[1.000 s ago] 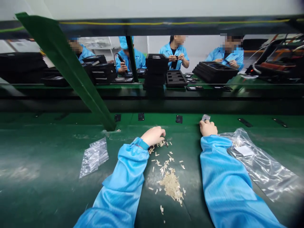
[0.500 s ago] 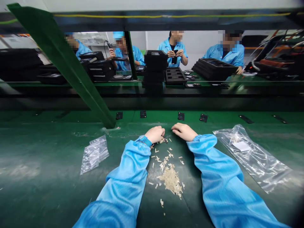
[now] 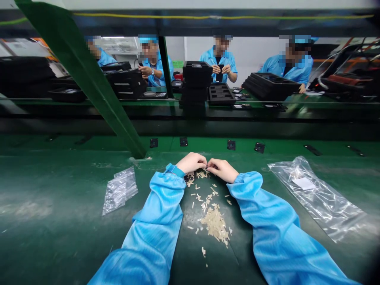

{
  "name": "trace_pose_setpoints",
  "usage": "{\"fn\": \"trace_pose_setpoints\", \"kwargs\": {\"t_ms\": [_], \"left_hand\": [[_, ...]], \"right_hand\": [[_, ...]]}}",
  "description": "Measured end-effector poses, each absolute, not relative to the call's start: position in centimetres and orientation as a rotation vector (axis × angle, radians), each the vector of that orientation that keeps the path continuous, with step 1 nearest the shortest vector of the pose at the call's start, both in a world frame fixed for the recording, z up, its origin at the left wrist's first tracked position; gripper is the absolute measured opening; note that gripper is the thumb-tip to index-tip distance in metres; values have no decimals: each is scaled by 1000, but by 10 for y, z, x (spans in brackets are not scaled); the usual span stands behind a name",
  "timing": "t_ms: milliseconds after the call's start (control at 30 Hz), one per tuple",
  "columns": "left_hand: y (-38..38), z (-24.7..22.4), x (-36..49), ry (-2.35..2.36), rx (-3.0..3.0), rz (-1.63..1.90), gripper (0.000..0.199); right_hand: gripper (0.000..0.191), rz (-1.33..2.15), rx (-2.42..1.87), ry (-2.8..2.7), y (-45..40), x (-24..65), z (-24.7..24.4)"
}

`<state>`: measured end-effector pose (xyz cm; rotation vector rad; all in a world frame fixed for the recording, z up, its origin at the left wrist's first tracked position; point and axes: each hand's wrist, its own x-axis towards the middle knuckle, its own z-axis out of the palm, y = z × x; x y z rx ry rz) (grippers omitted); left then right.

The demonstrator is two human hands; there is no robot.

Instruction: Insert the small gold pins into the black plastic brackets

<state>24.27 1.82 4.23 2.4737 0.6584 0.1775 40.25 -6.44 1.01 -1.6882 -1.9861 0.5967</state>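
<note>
My left hand (image 3: pixel 192 162) and my right hand (image 3: pixel 223 169) meet at the middle of the green work surface (image 3: pixel 74 233). Their fingertips pinch a small dark piece (image 3: pixel 207 166) between them; its shape is mostly hidden. Beneath and beside my left hand lie small beige scraps and dark bits, partly covered by the hand. Closer to me is a heap of thin beige pieces (image 3: pixel 215 223), with loose ones scattered around it. Both forearms are in blue sleeves, and a blue band circles my left wrist.
Small clear bags (image 3: pixel 120 190) lie at left, a large clear bag (image 3: pixel 314 194) at right. Flat black parts (image 3: pixel 231 145) line the green strip beyond my hands. A slanted green post (image 3: pixel 101 95) stands left. Behind are black trays (image 3: pixel 221 94) and several people in blue.
My right hand has moved left to meet my left hand at the dark piece. My left hand has lifted slightly, uncovering more scraps. The whole view has shifted a little.
</note>
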Motion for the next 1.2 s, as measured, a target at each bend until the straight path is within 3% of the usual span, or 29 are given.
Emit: {"fn": "trace_pose_setpoints", "kwargs": {"t_ms": [167,533,667,833,1000,1200], "left_hand": [[18,45,243,697,2422,302,13],[17,48,239,708,2330,334,31],[18,45,241,667,2384,263,6],[11,48,244,600,2373,250,9],[6,51,246,589,2290,313,7],[0,55,253,677,2064,590,6]], "right_hand": [[7,620,-1678,-1895,-66,402,14],[12,675,-1680,-1845,-70,403,23],[11,664,-1701,-1944,-71,407,29],[13,583,-1712,-2052,-72,407,34],[10,415,-1722,-2043,-75,403,36],[12,-55,-1720,-1811,-87,391,48]]}}
